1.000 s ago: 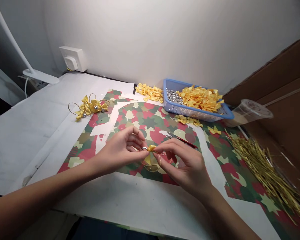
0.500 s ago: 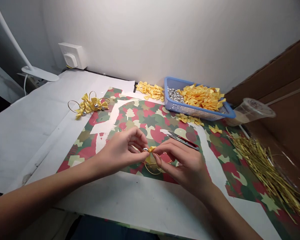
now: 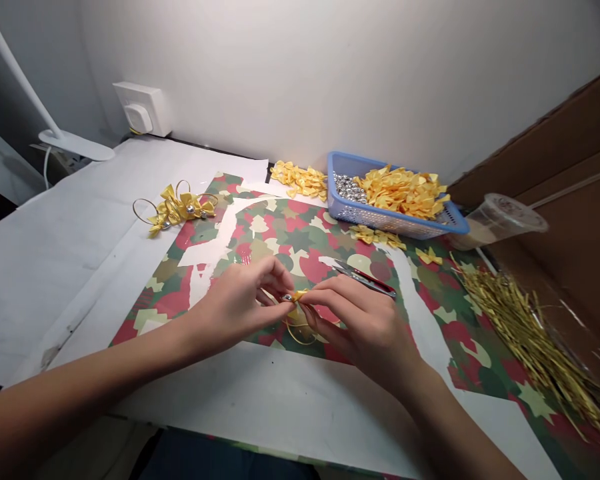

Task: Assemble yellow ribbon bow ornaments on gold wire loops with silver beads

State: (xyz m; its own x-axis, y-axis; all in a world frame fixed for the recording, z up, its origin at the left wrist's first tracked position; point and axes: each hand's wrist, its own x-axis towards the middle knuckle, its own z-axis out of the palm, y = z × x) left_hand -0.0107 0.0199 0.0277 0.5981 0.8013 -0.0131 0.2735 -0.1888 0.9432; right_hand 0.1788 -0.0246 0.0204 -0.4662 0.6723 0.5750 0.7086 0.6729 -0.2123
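Observation:
My left hand (image 3: 245, 300) pinches a small silver bell (image 3: 288, 297) between thumb and fingertips. Right against the bell is a yellow ribbon bow (image 3: 301, 294), gripped by the closed thumb and fingers of my right hand (image 3: 367, 320). A thin gold cord (image 3: 303, 342) hangs in a loop below the bow. Fingers partly cover where bell, bow and cord meet. Behind my right hand lies a pair of thread snips (image 3: 365, 278) with a red edge. Finished-looking bow-and-bell pieces with gold loops (image 3: 177, 208) sit in a bunch at the left.
A blue basket (image 3: 400, 227) holds silver bells and yellow bows by the wall. Loose bows (image 3: 300, 179) lie beside it. At the right are a bundle of gold cords (image 3: 525, 333), a tilted clear plastic cup (image 3: 505, 217) and cardboard. A white lamp (image 3: 75, 145) stands far left.
My right fingers have closed further over the bow and cord, and less of the cord loop shows. Bell and bow have shifted slightly left. The view has moved a little.

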